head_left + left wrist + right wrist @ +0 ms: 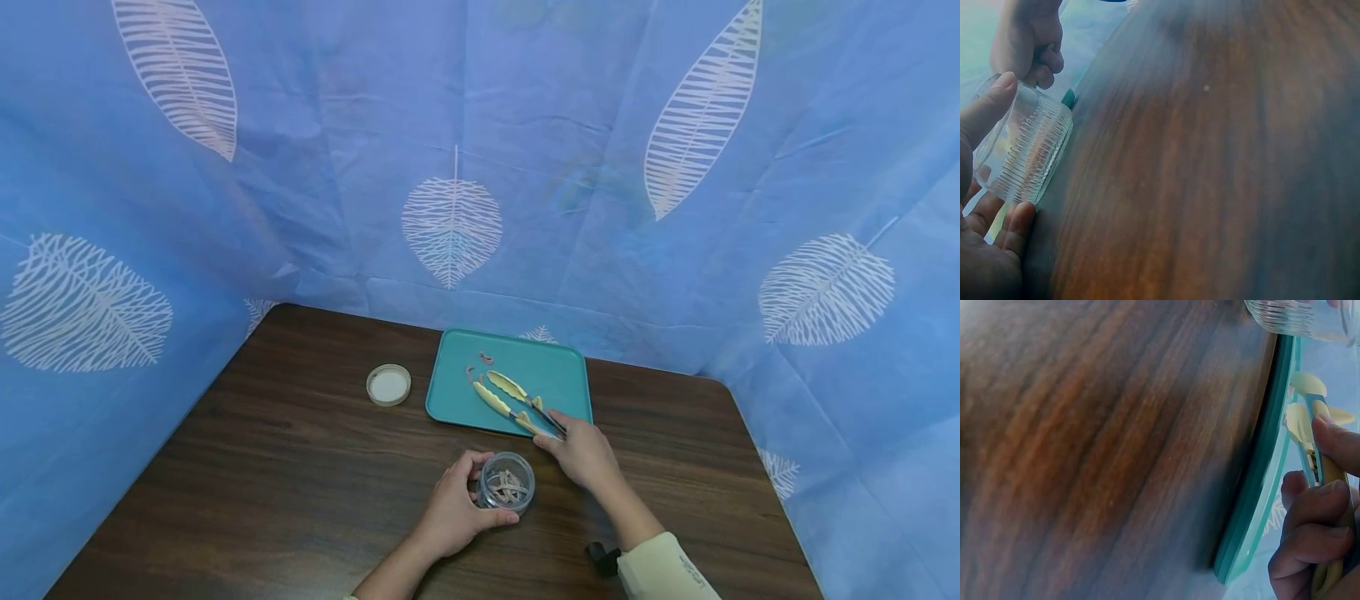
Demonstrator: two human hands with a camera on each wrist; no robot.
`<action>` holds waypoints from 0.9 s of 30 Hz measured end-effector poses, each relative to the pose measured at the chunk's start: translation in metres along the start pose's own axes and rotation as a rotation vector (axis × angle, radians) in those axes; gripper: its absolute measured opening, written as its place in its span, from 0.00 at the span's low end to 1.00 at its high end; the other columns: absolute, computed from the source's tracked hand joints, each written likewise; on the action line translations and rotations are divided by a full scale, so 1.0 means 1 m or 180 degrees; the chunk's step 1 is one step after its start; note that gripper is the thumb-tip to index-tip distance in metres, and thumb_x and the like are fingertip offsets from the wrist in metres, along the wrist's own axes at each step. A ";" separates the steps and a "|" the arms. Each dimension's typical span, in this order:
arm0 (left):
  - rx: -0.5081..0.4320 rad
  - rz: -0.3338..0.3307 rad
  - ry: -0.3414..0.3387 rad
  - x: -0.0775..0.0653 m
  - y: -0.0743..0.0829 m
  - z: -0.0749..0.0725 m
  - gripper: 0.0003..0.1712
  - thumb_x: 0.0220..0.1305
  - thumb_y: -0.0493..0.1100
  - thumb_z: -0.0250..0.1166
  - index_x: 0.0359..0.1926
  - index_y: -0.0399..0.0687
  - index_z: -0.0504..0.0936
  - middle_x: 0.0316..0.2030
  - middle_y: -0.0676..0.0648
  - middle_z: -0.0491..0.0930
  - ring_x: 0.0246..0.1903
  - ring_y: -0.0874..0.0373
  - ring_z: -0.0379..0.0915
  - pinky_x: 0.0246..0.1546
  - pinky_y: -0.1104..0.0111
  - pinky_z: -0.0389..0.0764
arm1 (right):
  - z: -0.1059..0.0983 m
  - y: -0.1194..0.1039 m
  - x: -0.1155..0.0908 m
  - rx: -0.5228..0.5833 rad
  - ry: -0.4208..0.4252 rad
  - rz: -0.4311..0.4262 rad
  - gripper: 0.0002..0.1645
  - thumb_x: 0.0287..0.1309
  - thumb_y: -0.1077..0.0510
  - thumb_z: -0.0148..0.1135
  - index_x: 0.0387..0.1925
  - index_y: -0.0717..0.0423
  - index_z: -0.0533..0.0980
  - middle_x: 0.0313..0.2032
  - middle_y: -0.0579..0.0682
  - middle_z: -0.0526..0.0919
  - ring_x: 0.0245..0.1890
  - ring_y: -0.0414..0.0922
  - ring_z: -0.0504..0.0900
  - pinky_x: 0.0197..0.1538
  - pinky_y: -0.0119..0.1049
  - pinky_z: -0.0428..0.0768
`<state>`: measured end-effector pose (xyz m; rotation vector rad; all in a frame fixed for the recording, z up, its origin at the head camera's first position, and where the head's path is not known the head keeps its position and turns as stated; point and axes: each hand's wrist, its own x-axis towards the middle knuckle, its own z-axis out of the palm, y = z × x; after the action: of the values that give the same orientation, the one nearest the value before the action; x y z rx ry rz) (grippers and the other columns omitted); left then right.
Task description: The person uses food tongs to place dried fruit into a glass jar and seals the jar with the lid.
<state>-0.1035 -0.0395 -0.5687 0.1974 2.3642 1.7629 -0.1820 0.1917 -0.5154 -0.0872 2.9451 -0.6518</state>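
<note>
My left hand [455, 510] curls round a clear ribbed jar [517, 468] on the table, thumb on the near side and fingers on the far side. Inside the jar lie several pinkish-brown strips [506, 488]. My right hand [585, 454] grips a pair of pale yellow tongs [517, 406] by the handles. The tong tips are spread apart over the teal tray [558, 375], near a few small pink pieces [486, 358] at its left. In the right wrist view the fingers [1316, 509] wrap round the tong handle.
A round lid [388, 385] with a white inside lies left of the tray. The brown wooden table [262, 467] ends at a blue leaf-print cloth [360, 167] behind and at both sides. A small black object [602, 558] is beside the right sleeve.
</note>
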 end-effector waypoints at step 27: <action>-0.0048 -0.0010 -0.0059 0.001 0.000 -0.001 0.51 0.50 0.52 0.89 0.73 0.53 0.74 0.61 0.45 0.80 0.59 0.53 0.74 0.52 0.69 0.83 | 0.005 0.003 -0.004 0.0087 0.0108 0.0175 0.33 0.75 0.43 0.67 0.75 0.49 0.76 0.70 0.63 0.81 0.68 0.68 0.80 0.66 0.69 0.79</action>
<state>-0.1045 -0.0398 -0.5689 0.2069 2.3363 1.7692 -0.1771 0.1929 -0.5205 0.0073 2.9583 -0.6924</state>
